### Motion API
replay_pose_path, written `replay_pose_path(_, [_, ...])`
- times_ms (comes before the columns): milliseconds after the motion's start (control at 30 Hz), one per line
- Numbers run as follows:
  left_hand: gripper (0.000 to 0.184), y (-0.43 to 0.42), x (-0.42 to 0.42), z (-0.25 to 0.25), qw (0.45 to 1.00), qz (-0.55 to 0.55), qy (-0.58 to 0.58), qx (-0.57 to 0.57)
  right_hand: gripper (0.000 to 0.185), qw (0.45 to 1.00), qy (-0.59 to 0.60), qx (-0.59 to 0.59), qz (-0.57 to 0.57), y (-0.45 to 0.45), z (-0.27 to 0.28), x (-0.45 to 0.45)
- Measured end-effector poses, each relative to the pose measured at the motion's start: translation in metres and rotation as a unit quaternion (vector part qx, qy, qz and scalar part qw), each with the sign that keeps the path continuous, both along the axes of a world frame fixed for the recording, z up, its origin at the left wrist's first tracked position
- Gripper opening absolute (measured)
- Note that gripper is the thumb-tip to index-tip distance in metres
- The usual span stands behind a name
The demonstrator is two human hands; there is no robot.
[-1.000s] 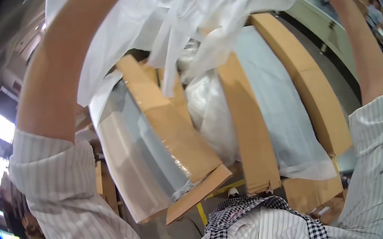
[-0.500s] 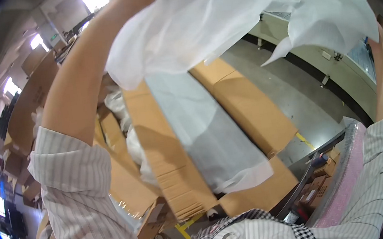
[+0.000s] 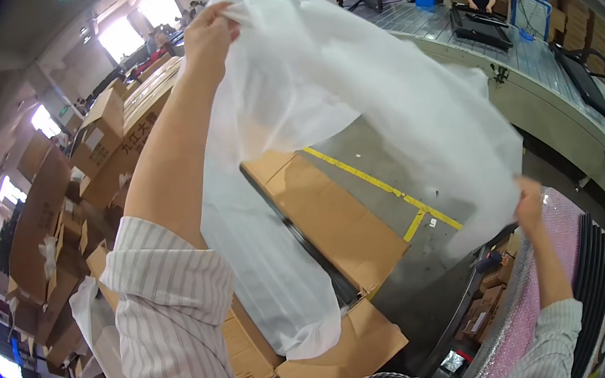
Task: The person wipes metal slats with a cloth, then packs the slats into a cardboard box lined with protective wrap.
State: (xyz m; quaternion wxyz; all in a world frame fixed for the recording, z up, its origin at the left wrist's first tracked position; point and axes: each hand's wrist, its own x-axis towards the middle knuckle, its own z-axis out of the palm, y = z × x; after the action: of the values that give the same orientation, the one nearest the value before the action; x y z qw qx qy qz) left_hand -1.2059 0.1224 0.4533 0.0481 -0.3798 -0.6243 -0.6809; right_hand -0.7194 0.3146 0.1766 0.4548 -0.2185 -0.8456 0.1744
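Note:
Raised at the upper left, my left hand (image 3: 210,38) pinches a corner of a translucent white sheet (image 3: 380,81). The sheet spreads in an arch across the view, down to my right hand (image 3: 527,200), whose closed fingers grip its lower right edge. Below lies an open cardboard box (image 3: 336,215) with its flaps folded out. Inside it, a long item under white wrapping (image 3: 275,275) fills the left part, and a dark edge shows beside it.
Stacked cartons (image 3: 103,130) stand at the left. A long conveyor table (image 3: 433,22) with black frames runs across the upper right, people behind it. Pink bubble wrap (image 3: 523,320) and small boxes (image 3: 480,314) lie at the lower right. Yellow lines mark the floor.
The view has swung to the right. The sheet is now stretched between both hands, with my left hand fully visible and my right hand lower. More of the conveyor table shows.

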Motion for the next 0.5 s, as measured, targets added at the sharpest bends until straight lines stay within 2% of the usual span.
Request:
replay_pose_path(33, [0.022,0.002,0.005,0.007,1.0,-0.005,0.0,0.003,0.015,0.999,-0.035,0.021,0.013,-0.024,0.0,-0.003])
replay_pose_path(67, [0.025,-0.002,0.015,0.021,0.992,-0.098,-0.038,0.063,0.018,0.996,-0.071,0.042,0.026,-0.041,0.002,-0.009])
replay_pose_path(133, [0.03,-0.012,0.027,0.039,0.938,-0.277,-0.117,0.174,0.014,0.988,-0.065,-0.1,0.099,-0.075,0.019,-0.03])
replay_pose_path(167, [0.03,-0.016,0.011,0.032,0.936,-0.282,-0.122,0.173,0.013,0.986,-0.054,-0.098,0.125,-0.091,0.023,-0.044])
replay_pose_path(233, [0.032,-0.026,-0.064,0.0,0.88,-0.401,-0.172,0.186,0.013,0.98,-0.032,-0.083,0.178,-0.118,0.022,-0.073])
replay_pose_path(300, [0.033,-0.03,-0.094,-0.035,0.845,-0.457,-0.192,0.198,0.013,0.975,-0.022,-0.068,0.209,-0.141,0.027,-0.1])
replay_pose_path(367, [0.045,-0.047,-0.09,-0.086,0.938,-0.293,-0.146,0.118,0.011,0.971,-0.081,-0.096,0.203,-0.161,0.036,-0.126])
replay_pose_path(433, [0.061,-0.064,-0.116,-0.159,0.934,-0.259,-0.236,0.064,0.012,0.972,-0.1,-0.061,0.201,-0.158,0.031,-0.157])
replay_pose_path(467, [0.07,-0.078,-0.136,-0.205,0.884,-0.307,-0.348,0.06,0.013,0.973,-0.119,-0.022,0.197,-0.158,0.027,-0.174])
replay_pose_path(500, [0.077,-0.097,-0.133,-0.237,0.855,-0.305,-0.414,0.062,0.013,0.968,-0.124,-0.023,0.216,-0.16,0.026,-0.191])
